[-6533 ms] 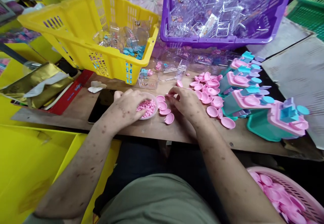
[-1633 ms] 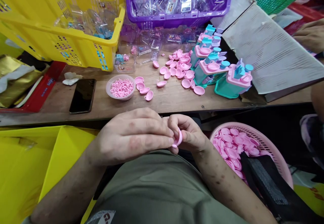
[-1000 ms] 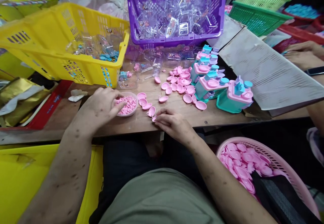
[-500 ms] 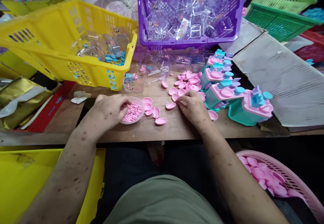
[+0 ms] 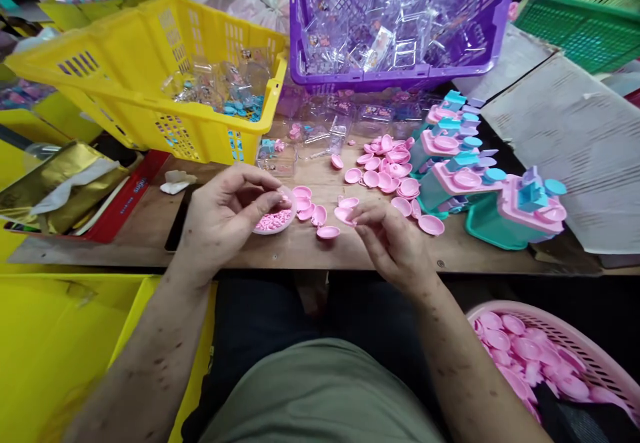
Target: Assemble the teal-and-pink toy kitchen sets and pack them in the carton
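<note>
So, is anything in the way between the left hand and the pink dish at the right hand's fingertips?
Nothing visible blocks the left hand from that pink dish; the loose pink dishes between them lie low on the table.

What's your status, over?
Left hand over bowl of pink pieces, grip unclear. Right hand pinching pink oval dish. Loose pink dishes lie between hands.

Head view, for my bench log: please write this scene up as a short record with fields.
Left hand: fingers over a bowl of small pink bits; grip unclear
Right hand: fingers gripping a pink oval dish
Bench: loose pink dishes, teal-and-pink toys
Behind: yellow crate, purple crate
Lower right: pink basket, pink parts inside
</note>
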Demonstrator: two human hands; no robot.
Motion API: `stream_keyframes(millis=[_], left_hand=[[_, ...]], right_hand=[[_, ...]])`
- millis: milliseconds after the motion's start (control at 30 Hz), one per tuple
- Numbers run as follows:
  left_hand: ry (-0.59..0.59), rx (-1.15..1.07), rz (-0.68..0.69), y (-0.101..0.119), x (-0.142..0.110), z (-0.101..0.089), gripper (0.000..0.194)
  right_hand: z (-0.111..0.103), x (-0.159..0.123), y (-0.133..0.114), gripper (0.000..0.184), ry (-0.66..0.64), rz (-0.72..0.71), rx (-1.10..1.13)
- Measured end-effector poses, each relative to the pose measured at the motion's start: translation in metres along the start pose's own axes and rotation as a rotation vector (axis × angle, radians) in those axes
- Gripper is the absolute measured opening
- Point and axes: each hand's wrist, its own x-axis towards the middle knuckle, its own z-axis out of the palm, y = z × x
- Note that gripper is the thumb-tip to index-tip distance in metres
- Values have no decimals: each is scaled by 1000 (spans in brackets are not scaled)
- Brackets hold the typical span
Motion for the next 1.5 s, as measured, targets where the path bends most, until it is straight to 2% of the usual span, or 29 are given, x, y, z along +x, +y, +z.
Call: stream_keyframes(millis=[100,200,400,467,533,633,767,833,900,967,1033,1167,1300,1500], left_hand=[[-43,-146,-35,8,-12,17,30],[-79,-170,-33,15,-24,25,24],[-197,-160,-167,31,-48,27,17],[-235,-152,-165,34,-58,30,15],[-245,-124,-104,34,-67,34,13],[-287,25,64,34,-75,38,17],[-509,174,324,38,-73,29,29],[-609,193,406,40,-70,25,33],[-643,182,443,43,-70,24,32],[-611,112,441,44,-72,28,25],[-520,24,391,46,-76,34,15],[-337,-17,136,47,-86,45,9],[-285,-16,-18,50,-91,46,11],[-277,1,-97,55,-91,45,14]], right_hand=[[6,1,-26,11,-67,-56,28],[7,2,-42,12,-72,-110,43],[5,-9,-52,8,-44,-76,84],[5,-15,-54,4,-43,-55,90],[6,-20,-57,5,-21,-34,92],[5,-29,-61,7,25,1,90],[5,-43,-66,17,52,15,160],[8,-50,-69,21,73,31,270],[14,-56,-71,23,91,67,422],[18,-60,-74,27,114,103,549],[20,-61,-77,30,120,109,582],[11,-59,-80,23,107,52,474],[1,-58,-82,18,121,35,411],[-3,-57,-80,15,88,19,333]])
